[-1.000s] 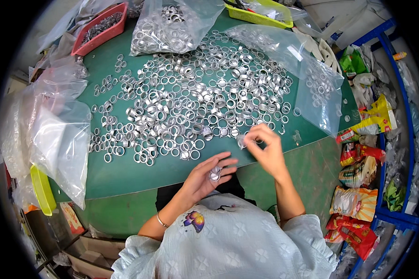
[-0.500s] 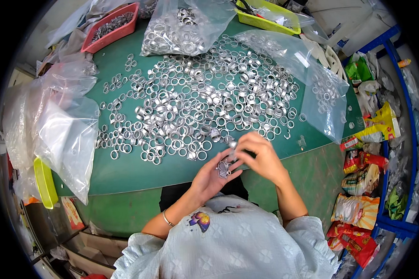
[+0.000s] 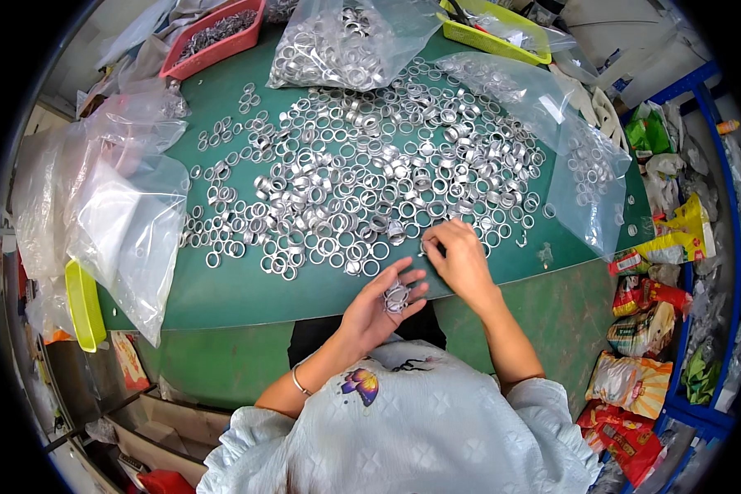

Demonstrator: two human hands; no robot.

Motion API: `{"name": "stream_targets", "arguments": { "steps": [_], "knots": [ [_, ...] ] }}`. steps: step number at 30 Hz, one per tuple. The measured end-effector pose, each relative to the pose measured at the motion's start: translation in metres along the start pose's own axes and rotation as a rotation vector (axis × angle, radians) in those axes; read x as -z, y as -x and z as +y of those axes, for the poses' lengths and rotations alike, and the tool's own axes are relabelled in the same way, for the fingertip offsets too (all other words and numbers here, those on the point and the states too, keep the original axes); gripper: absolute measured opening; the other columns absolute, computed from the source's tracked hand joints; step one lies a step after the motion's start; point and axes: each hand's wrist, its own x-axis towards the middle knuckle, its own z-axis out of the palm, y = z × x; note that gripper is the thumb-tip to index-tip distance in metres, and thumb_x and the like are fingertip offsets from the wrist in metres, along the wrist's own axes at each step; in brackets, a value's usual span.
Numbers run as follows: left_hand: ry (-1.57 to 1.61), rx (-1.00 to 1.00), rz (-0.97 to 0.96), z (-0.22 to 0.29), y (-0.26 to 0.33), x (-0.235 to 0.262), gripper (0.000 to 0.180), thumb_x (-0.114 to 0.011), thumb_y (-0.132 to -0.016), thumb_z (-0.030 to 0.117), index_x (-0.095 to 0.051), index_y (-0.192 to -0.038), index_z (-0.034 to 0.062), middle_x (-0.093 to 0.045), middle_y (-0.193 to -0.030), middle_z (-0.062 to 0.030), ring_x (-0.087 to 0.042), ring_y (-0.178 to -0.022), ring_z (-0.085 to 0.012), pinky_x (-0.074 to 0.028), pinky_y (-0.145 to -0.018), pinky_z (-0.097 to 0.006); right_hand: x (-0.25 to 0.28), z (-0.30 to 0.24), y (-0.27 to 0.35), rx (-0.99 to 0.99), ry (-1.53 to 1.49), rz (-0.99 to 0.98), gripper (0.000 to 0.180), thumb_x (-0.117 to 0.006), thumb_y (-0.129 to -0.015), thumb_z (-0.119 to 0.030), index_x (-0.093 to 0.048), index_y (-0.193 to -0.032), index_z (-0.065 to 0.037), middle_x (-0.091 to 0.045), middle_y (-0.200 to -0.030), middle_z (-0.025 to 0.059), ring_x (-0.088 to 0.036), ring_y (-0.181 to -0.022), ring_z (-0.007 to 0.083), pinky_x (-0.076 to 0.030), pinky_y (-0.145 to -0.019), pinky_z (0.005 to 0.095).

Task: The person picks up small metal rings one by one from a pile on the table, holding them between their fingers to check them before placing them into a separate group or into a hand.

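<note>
- at the near edge of the green table mat [image 3: 247, 288], my left hand [image 3: 379, 309] is cupped palm-up, fingers curled around a small stack of silvery metal rings [image 3: 396, 298] that rests against my fingertips.
- my right hand [image 3: 461, 259] lies just beyond it, thumb and forefinger pinched together on one small silvery ring [image 3: 426, 245] at the edge of the pile (it is too small to see clearly).
- the two hands sit near each other; whether they touch i cannot tell.
- the wide spread of loose silvery metal rings [image 3: 362, 181] covers the middle of the mat, its near fringe just beside my right fingertips.
- a clear plastic bag of rings [image 3: 346, 41] sits at the far side, and another clear bag with a few rings [image 3: 584, 173] lies to the right.
- crumpled empty clear bags [image 3: 115, 206] hang over the left edge.
- a red tray of small metal parts [image 3: 214, 37] stands at the far left corner, a yellow-green tray [image 3: 494, 25] at the far right.
</note>
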Motion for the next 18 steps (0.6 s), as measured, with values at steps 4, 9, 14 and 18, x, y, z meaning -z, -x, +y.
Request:
{"name": "stream_targets", "arguments": {
  "steps": [4,9,14,18],
  "knots": [
    [0.041,-0.005,0.009,0.000,-0.004,-0.004,0.048,-0.042,-0.093,0.041,-0.042,-0.128,0.0084,-0.050,-0.125,-0.0149,-0.050,-0.114,-0.0313,-0.044,-0.094,-0.044,0.021,-0.019,-0.003,-0.153,-0.280,0.035,0.008,-0.063,-0.072,0.001,-0.061,-0.079,-0.001,-0.058,-0.069,0.0083,-0.054,-0.065,0.0207,-0.044,-0.059,0.0298],
    [0.067,0.008,-0.016,-0.002,-0.009,-0.003,0.049,-0.040,-0.094,0.043,-0.042,-0.129,0.0082,-0.053,-0.122,-0.0144,-0.052,-0.112,-0.0292,-0.043,-0.095,-0.045,0.036,-0.038,0.007,-0.068,-0.505,0.012,0.010,-0.064,-0.073,0.001,-0.063,-0.083,-0.001,-0.058,-0.071,0.0067,-0.054,-0.066,0.0185,-0.043,-0.060,0.0284],
    [0.143,-0.009,-0.080,0.003,-0.011,-0.021,0.047,-0.039,-0.095,0.037,-0.039,-0.132,0.0070,-0.055,-0.115,-0.0113,-0.055,-0.106,-0.0230,-0.045,-0.094,-0.045,0.036,-0.034,0.009,-0.010,-0.379,-0.181,0.011,-0.066,-0.072,-0.002,-0.064,-0.083,-0.001,-0.058,-0.072,0.0068,-0.054,-0.072,0.0204,-0.043,-0.068,0.0310],
    [-0.018,-0.005,-0.154,0.001,-0.020,-0.008,0.047,-0.038,-0.095,0.040,-0.044,-0.126,0.0057,-0.057,-0.110,-0.0096,-0.058,-0.100,-0.0204,-0.051,-0.083,-0.040,0.044,-0.036,0.002,0.046,-0.327,-0.067,0.019,-0.068,-0.071,-0.006,-0.064,-0.089,-0.002,-0.060,-0.084,0.0078,-0.053,-0.082,0.0222,-0.041,-0.073,0.0335]
  ]
}}
